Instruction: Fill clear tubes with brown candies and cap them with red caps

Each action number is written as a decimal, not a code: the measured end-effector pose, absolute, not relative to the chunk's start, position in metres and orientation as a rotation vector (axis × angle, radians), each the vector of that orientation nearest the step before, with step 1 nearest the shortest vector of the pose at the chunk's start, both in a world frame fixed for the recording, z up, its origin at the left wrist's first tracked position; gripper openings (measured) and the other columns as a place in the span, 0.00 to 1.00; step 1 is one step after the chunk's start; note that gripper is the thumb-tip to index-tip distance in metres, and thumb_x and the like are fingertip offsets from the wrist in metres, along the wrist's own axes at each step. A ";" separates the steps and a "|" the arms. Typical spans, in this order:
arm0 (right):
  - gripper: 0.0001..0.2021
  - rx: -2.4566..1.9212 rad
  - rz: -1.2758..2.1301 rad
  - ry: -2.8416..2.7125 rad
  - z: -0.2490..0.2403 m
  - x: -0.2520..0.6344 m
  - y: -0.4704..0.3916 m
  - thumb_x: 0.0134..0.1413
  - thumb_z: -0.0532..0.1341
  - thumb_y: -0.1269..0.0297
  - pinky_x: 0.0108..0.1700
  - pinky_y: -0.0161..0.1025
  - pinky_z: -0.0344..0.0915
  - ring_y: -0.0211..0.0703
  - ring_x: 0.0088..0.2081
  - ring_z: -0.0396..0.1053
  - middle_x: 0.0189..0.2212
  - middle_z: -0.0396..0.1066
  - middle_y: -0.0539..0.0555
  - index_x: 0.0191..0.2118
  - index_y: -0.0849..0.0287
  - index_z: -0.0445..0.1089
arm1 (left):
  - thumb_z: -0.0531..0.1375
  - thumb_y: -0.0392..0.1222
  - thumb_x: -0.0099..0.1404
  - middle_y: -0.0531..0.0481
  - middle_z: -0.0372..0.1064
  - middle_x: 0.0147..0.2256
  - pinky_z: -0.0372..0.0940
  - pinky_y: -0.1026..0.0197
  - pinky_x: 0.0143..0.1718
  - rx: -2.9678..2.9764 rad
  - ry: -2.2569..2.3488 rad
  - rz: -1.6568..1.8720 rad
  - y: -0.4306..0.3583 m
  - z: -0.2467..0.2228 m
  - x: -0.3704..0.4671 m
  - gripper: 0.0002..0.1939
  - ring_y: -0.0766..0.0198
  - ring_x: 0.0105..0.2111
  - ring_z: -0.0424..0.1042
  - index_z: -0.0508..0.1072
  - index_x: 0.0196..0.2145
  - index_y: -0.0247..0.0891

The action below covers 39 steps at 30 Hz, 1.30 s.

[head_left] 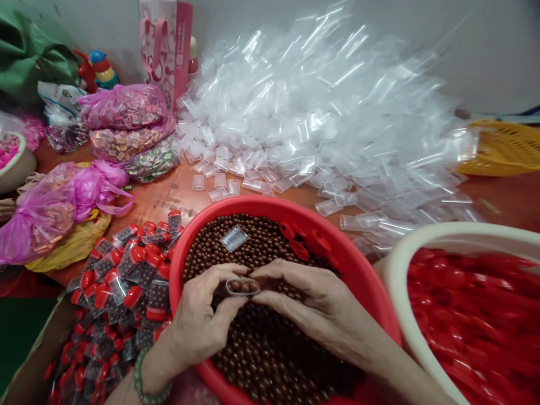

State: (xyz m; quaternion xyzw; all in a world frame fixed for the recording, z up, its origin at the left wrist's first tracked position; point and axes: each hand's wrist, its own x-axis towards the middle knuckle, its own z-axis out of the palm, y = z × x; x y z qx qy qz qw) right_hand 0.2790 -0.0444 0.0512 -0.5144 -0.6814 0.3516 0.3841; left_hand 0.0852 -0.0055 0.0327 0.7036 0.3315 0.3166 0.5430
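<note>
Above a red basin (367,298) of small brown balls (261,365), both hands hold one clear oval plastic case (243,287) with its open mouth towards me. Brown balls sit inside it, just behind the rim. My left hand (202,309) pinches its left end between thumb and fingers. At the right end, the thumb and fingers of my right hand (310,304) close on it too. Another clear case (234,239) lies on the balls behind my hands. Several loose red caps (298,249) rest against the basin's far right side.
Capped, ball-filled cases (145,270) are heaped left of the basin. A white tub (399,270) of red caps (464,309) stands at right. Behind lies a large, partly blurred pile of clear cases (316,112). Pink plastic bags (124,107) sit at left, a yellow basket (502,146) far right.
</note>
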 end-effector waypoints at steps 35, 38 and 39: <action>0.13 -1.684 0.409 -1.894 0.043 0.290 -0.056 0.65 0.56 0.64 0.42 0.37 0.74 0.42 0.38 0.78 0.41 0.79 0.54 0.53 0.55 0.66 | 0.58 0.37 0.67 0.49 0.77 0.40 0.68 0.66 0.42 1.512 0.849 0.471 0.001 0.035 0.075 0.09 0.63 0.39 0.76 0.75 0.44 0.39; 0.12 -2.084 0.129 -1.889 0.022 0.316 -0.048 0.65 0.52 0.63 0.37 0.44 0.72 0.49 0.35 0.77 0.37 0.77 0.60 0.47 0.61 0.69 | 0.58 0.36 0.68 0.49 0.77 0.40 0.68 0.66 0.43 1.465 0.859 0.489 0.002 0.035 0.076 0.08 0.64 0.40 0.76 0.75 0.43 0.39; 0.11 -2.219 0.064 -1.902 0.016 0.322 -0.044 0.65 0.52 0.64 0.33 0.43 0.70 0.49 0.32 0.76 0.34 0.76 0.60 0.42 0.61 0.70 | 0.58 0.36 0.67 0.49 0.76 0.40 0.67 0.66 0.44 1.471 0.844 0.492 0.002 0.035 0.077 0.08 0.64 0.40 0.75 0.75 0.43 0.39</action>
